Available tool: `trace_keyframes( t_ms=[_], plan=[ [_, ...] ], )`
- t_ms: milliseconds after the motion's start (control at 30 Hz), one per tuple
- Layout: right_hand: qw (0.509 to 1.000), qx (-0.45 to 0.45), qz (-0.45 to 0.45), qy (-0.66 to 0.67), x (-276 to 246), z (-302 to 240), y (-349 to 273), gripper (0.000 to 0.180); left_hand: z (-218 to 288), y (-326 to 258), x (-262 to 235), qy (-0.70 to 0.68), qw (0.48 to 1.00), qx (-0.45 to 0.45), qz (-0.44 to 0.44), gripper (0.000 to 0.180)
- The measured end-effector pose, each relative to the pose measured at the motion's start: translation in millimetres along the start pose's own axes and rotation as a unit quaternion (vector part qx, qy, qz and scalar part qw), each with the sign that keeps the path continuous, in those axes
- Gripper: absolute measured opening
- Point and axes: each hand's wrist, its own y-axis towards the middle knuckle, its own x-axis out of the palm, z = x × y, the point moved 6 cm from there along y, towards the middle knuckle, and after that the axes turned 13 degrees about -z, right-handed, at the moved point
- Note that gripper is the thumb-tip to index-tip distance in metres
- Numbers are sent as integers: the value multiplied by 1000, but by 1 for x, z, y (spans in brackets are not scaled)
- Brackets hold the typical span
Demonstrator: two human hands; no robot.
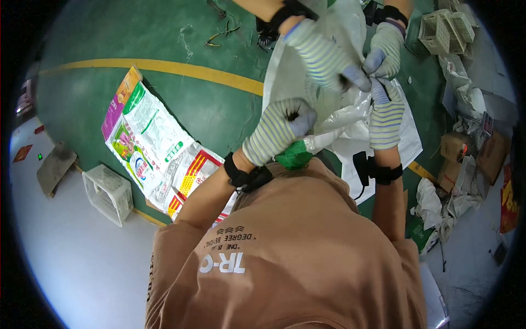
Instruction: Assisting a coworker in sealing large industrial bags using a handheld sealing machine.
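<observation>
Left hand (279, 130) gloved, clenched in a fist at chest height; right hand (386, 116) gloved, raised, fingertips pinched together.

Striped knit cloth gloves cover the left hand (279, 129) and right hand (385, 118), which grip a white woven plastic sack (323, 77) with a glossy clear film liner (350, 109), above a smooth, faintly shiny green painted floor (181, 33) strewn with glossy printed bags (150, 145).
</observation>
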Motion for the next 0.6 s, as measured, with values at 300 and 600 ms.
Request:
trace_keyframes(
  t_ms=[300, 600],
  plan=[
    [994, 84, 22, 58, -9, -22, -1, 14, 34, 32, 7, 133, 990, 17, -39, 29],
    [997, -19, 77, 13, -23, -33, -20, 8, 91, 13, 6, 349, 931, 75, 82, 23]
  ],
)
